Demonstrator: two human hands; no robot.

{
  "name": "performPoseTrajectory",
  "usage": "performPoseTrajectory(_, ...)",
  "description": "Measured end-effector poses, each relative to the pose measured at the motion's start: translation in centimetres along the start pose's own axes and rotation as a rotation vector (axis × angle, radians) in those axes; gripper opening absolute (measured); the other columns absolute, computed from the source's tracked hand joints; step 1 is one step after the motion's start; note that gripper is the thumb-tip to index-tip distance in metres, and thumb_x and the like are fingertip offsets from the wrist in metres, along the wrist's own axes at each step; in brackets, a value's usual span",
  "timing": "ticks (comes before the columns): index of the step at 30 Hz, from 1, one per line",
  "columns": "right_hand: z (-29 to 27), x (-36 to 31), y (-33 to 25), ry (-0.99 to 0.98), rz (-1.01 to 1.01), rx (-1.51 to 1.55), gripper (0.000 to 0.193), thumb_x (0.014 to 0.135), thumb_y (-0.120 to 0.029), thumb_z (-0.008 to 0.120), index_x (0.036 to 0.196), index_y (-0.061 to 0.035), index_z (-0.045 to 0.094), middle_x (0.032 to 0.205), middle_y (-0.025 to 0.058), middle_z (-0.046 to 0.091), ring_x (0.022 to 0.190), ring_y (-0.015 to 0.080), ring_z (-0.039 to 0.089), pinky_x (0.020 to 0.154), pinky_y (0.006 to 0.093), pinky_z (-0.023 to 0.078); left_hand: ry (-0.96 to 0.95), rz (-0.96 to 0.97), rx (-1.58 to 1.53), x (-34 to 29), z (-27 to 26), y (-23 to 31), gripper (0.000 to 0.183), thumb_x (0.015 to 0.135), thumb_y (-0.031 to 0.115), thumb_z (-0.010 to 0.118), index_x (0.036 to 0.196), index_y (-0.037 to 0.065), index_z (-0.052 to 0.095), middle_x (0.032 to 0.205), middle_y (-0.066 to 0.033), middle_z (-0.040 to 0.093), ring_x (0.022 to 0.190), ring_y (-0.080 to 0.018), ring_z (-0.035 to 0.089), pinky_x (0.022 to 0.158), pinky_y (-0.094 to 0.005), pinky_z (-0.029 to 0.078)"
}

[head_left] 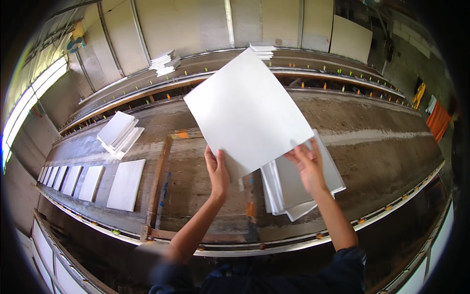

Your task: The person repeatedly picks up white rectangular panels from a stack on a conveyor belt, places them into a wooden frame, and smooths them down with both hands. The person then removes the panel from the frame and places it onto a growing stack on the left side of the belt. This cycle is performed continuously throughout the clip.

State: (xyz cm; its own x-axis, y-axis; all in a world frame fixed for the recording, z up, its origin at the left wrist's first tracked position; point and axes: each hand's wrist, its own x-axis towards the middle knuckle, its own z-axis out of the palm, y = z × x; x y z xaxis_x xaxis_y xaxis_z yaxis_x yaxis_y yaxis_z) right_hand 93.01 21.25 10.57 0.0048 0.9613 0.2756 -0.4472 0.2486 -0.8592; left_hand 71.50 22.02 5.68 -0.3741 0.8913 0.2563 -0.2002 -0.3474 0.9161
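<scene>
Both my hands hold up one large white panel (249, 112), tilted above the long worktable. My left hand (217, 171) grips its lower left edge, thumb on the front face. At the lower right corner, my right hand (308, 164) pinches the edge, with some fingers hidden behind the panel. Below my right hand lies a stack of white panels (320, 188), partly covered by the raised one. To the left, a wooden frame (159, 181) rests on the table, its right part holding an orange patch.
A row of white panels (126, 185) lies spaced along the table's left front. Behind them sits a small stack of panels (119, 132). More stacks (165, 62) stand on the far table. Small coloured clips line the table rails (382, 215). An orange cloth (437, 120) hangs at the right.
</scene>
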Motion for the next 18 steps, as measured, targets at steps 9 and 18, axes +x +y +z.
performPoseTrajectory(9,12.5,1.9,12.6,0.096,0.073,0.134,0.020,0.092,-0.013,0.046,0.110,-0.0046,0.046,0.098,0.0087,0.055,0.090,0.0188,0.056,0.081,0.0345,0.048,-0.145,-0.235,-0.155,4.4,-15.1,0.1,0.055,0.091,0.020,0.053,0.130,0.005,0.017,0.129,-0.0108,0.040,0.111,-0.0138,0.044,0.088,-0.0321,0.041)
performPoseTrajectory(18,21.8,0.7,18.0,0.124,0.276,0.103,0.045,0.082,-0.008,0.059,0.123,-0.0052,0.041,0.111,0.0061,0.052,0.106,0.0176,0.048,0.093,0.0333,0.036,-0.156,-0.361,-0.257,5.7,-22.1,1.9,0.049,0.090,0.028,0.052,0.123,0.005,0.023,0.118,-0.0145,0.044,0.107,-0.0246,0.048,0.089,-0.0376,0.042)
